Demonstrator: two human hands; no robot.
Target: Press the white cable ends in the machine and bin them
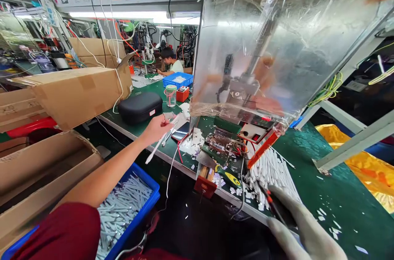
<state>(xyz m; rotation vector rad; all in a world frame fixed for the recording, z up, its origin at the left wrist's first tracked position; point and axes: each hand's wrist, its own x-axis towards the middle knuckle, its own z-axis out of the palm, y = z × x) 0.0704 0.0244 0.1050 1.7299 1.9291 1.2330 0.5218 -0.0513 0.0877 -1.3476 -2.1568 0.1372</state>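
Note:
My left hand (158, 128) is closed round a thin white strip (156, 147) that slants down toward the front edge of the green bench. At the lower right, my right hand (303, 223), in a pale glove, grips a dark tool with red-orange marks (272, 201). The tool's tip is by the front of a pile of white strips (272, 169). Between the hands, a yellow-and-black-handled scraper (229, 176) lies among white scraps. A machine box with an orange side (261, 149) stands beside the pile, behind a clear plastic screen (261, 46).
A blue bin (154, 194) of white strips sits below my left arm. Cardboard boxes (80, 92) stand at left. A black case (140, 106), a jar (170, 96) and a red box (182, 94) are farther back. A person (172, 61) sits beyond.

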